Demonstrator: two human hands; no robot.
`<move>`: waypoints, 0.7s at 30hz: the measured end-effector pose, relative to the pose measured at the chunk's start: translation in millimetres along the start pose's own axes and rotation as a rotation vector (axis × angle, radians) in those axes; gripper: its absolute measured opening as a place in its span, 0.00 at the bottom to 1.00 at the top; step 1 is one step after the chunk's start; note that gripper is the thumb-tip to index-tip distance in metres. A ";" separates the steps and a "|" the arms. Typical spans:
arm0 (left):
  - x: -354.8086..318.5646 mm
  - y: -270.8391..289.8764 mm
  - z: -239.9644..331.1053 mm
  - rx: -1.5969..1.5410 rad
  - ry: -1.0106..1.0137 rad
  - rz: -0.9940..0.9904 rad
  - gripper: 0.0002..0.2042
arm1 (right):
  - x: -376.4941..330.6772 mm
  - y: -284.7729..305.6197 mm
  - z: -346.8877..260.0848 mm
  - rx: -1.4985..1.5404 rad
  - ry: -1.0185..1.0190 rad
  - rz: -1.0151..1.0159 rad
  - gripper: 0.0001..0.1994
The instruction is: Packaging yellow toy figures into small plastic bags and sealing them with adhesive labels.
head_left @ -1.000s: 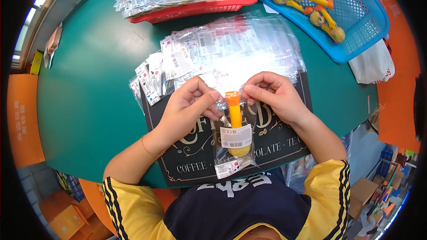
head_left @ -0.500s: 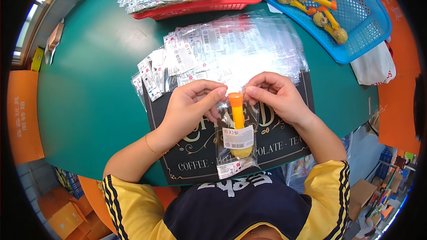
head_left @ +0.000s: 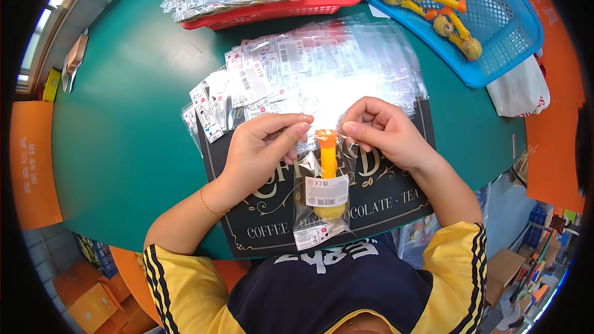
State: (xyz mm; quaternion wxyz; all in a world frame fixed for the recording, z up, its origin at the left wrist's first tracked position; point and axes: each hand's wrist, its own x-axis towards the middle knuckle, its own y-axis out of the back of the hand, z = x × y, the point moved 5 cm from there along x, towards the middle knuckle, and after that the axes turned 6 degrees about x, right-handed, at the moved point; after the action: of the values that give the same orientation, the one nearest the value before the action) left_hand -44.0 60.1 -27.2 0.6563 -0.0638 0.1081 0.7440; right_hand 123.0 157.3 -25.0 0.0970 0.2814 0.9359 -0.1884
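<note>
A clear plastic bag lies on a black printed mat in front of me. Inside it is a yellow toy stick with an orange end toward the far side and a round yellow head toward me. A white label covers part of the toy. My left hand is closed, thumb and forefinger pinching at the bag's far left corner. With thumb and forefinger together, my right hand pinches the far right corner. Glare blurs the bag's far edge between them.
Flat clear bags with printed cards lie spread beyond the mat. A red basket of packed bags stands at the far side. At the far right, a blue basket holds several yellow toy sticks. The table is green.
The bag with the toy has shifted slightly to the left. Both hands stay near its far corners, with my left fingertips a little further left and my right hand slightly higher.
</note>
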 end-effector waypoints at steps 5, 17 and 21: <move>0.5 -1.7 -0.1 0.000 0.037 -0.033 0.11 | -2.0 -2.1 -2.0 0.025 -0.068 -0.004 0.12; 3.1 2.7 3.0 -0.004 0.044 -0.001 0.10 | -0.9 2.5 4.3 0.051 -0.022 0.123 0.10; 0.1 7.0 8.6 0.120 -0.066 0.045 0.09 | -1.6 1.1 4.8 0.054 0.000 0.101 0.09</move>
State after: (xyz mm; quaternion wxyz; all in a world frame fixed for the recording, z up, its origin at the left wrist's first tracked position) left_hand -50.5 61.4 -18.3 0.6452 0.0025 0.1324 0.7524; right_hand 125.3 155.4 -29.2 0.0989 0.3309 0.9150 -0.2086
